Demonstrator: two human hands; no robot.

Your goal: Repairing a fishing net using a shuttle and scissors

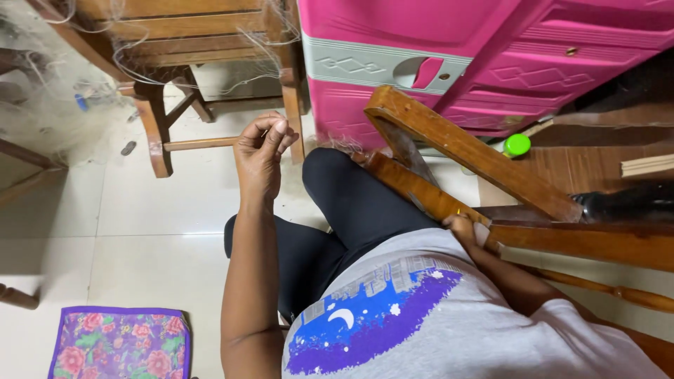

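Netting (49,91), fine and pale, lies heaped at the far left, draping over a wooden chair (210,42), and near the left edge I count one flowered cloth (119,344) on the white tile floor (161,210).

Moving right, the left hand (261,151) is raised in front of the chair, fingers pinched nearly shut on what I take to be a thin thread (265,132), though it is too fine to be sure. I judge the step in hand to be drawing a strand taut; the next move calls for steady tension without letting the pinch slip.

Further right, one bent knee in dark leggings, then a tipped wooden frame (470,154) leaning across the lap. The right hand (469,230) rests curled against its lower rail, closed around a small pale object I cannot identify.

Far right I count one pink plastic cabinet (491,56) and one green cap (517,144).
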